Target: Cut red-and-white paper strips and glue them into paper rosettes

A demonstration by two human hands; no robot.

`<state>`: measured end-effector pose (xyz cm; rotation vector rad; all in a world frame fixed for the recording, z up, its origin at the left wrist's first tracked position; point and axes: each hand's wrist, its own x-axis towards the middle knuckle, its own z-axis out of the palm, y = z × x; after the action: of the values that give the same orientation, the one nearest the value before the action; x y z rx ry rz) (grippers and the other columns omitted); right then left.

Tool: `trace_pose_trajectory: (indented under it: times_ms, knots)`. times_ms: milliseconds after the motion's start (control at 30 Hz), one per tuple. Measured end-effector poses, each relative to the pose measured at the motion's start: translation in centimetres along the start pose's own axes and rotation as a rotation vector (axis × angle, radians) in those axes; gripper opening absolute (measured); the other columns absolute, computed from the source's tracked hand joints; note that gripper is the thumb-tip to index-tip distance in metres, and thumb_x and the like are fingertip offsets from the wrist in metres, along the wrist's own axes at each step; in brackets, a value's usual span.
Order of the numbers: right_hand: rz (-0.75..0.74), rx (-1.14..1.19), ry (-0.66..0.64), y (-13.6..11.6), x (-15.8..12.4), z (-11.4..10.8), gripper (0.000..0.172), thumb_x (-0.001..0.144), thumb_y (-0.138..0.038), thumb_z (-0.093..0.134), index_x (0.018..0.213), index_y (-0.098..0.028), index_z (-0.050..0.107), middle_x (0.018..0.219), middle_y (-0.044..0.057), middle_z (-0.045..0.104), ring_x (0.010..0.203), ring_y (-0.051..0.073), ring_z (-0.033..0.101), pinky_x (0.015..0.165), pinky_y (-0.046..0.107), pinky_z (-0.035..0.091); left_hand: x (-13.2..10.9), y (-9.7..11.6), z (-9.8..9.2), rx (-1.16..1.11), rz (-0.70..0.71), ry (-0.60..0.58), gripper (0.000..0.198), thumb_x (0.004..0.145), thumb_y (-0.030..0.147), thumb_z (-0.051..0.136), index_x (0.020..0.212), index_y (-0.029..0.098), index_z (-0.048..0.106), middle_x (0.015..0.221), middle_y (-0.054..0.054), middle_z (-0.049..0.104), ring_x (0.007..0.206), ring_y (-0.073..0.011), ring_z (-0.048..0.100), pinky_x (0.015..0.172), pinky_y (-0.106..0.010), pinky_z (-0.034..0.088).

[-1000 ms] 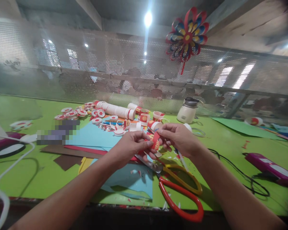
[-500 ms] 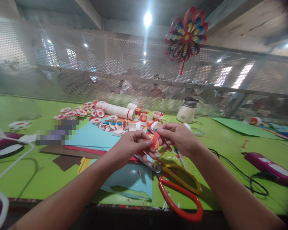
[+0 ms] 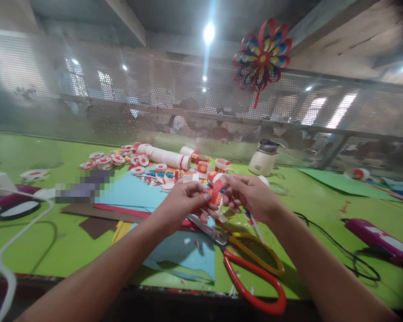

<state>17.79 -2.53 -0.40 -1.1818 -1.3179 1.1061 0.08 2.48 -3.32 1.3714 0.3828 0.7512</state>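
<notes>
My left hand and my right hand meet above the green table, both pinching one small red paper-cup piece with a white edge. The fingers of each hand are closed on it from either side. Just below the hands lie big scissors with a red and a yellow handle, blades pointing toward my left hand. Blue paper sheets and small paper scraps lie under and around the hands.
Behind the hands stand red-and-white paper cups, a lying stack of cups and cut round cup bottoms. A white jar stands further right. A purple glue gun with a black cord lies right. A paper pinwheel hangs on the mesh wall.
The red piece has turned more upright between my fingers, and my hands have shifted slightly. The view has tilted down a little.
</notes>
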Motion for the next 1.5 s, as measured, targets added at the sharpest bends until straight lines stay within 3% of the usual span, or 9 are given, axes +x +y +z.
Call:
trace_pose_trajectory:
  times_ms: [367, 967, 1500]
  knots:
    - [-0.103, -0.075, 0.098, 0.6, -0.2, 1.3, 0.021, 0.067, -0.033, 0.072, 0.065, -0.016, 0.061, 0.058, -0.002, 0.056, 0.054, 0.009, 0.047, 0.055, 0.026, 0.039, -0.1, 0.0, 0.2, 0.042, 0.069, 0.031, 0.026, 0.072, 0.033, 0.068, 0.078, 0.013, 0.053, 0.067, -0.006, 0.066, 0.061, -0.0169, 0.066, 0.046, -0.022, 0.048]
    - [-0.147, -0.258, 0.003, 0.0, -0.5, 0.5, 0.022, 0.073, -0.036, 0.066, 0.065, -0.016, 0.062, 0.057, 0.0, 0.057, 0.054, 0.01, 0.049, 0.053, 0.027, 0.037, -0.2, 0.1, 0.1, 0.055, 0.008, 0.003, 0.017, 0.078, 0.026, 0.062, 0.077, 0.013, 0.051, 0.067, -0.006, 0.068, 0.06, -0.0163, 0.067, 0.047, -0.022, 0.049]
    - [-0.133, -0.224, -0.046, -0.2, -0.5, 0.4, 0.022, 0.072, -0.035, 0.068, 0.062, -0.017, 0.062, 0.056, -0.001, 0.057, 0.053, 0.011, 0.051, 0.053, 0.027, 0.038, -0.2, 0.1, 0.2, 0.071, -0.007, 0.003, 0.019, 0.077, 0.028, 0.064, 0.074, 0.014, 0.052, 0.066, -0.004, 0.067, 0.06, -0.016, 0.067, 0.048, -0.023, 0.049]
